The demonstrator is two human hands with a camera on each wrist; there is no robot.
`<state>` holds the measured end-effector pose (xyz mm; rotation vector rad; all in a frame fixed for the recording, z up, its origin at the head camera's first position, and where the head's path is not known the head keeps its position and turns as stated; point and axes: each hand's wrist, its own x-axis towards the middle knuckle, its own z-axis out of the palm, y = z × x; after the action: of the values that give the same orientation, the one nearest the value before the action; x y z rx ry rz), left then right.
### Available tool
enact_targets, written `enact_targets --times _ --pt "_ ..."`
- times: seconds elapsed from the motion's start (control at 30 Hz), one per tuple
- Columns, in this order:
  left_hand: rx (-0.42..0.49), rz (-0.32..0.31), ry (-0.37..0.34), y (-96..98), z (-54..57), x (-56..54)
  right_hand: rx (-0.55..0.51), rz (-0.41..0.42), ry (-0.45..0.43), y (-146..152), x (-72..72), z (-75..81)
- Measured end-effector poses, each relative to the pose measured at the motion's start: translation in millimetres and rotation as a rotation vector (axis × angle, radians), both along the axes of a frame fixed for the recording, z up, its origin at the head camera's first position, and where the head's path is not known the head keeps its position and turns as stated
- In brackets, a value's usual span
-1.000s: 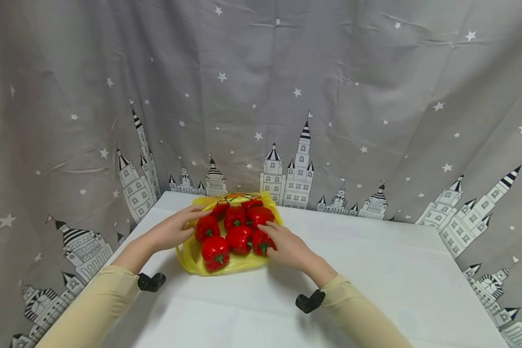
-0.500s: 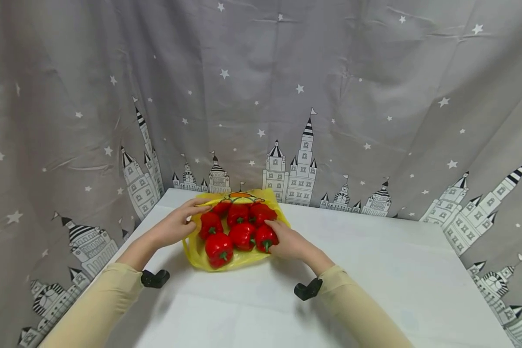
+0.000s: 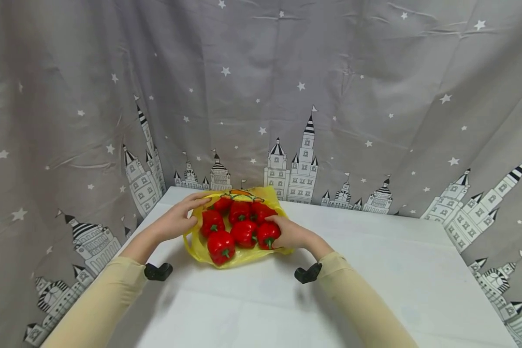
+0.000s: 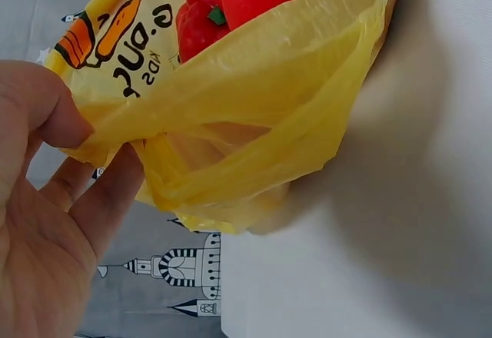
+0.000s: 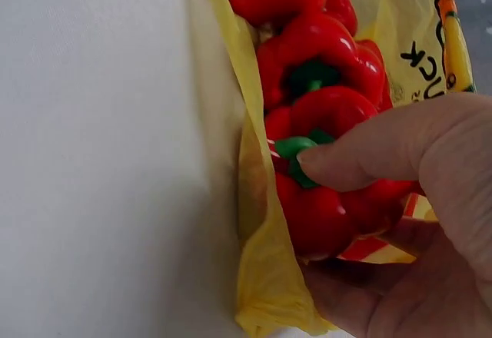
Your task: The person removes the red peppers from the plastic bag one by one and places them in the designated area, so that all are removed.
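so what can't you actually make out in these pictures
- Finger ends of the left hand: left wrist view, hidden behind the edge of the bag.
- Finger ends of the right hand: right wrist view, hidden by the pepper it holds and the bag's edge.
- Upper parts of the peppers: left wrist view, cut off by the top edge.
- Details of the print: head view, too small.

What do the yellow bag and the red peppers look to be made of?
Yellow bag: likely thin, slightly glossy plastic film, being translucent and creased. Red peppers: smooth, glossy, with sharp highlights; possibly molded plastic, though real peppers remain possible.
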<state>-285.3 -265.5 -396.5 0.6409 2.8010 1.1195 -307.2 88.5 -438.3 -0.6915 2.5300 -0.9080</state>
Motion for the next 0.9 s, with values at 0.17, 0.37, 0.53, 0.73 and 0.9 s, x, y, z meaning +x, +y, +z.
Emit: enact_targets --times 0.17,0.37,0.53,0.73,0.9 --pt "-0.005 0.010 -0.018 -0.8 0.9 -2.5 -0.004 0.018 -0.055 4 -3.8 4.0" --pt "0.028 -0.005 -0.010 0.8 1.4 -2.3 -0.006 0.010 -0.080 6 -5.2 4.9" --pt "0.037 -0.043 0.032 2.4 0.8 -1.6 -0.032 0.001 -0.059 6 -5.6 -0.1" --pt "0.074 -0.077 0.058 1.4 -1.3 -0.8 -0.060 -0.019 -0.006 6 -5.0 -9.2" --pt "0.075 -0.060 0.045 -1.0 -3.5 1.9 -0.085 -0.062 0.012 6 -3.5 -17.1"
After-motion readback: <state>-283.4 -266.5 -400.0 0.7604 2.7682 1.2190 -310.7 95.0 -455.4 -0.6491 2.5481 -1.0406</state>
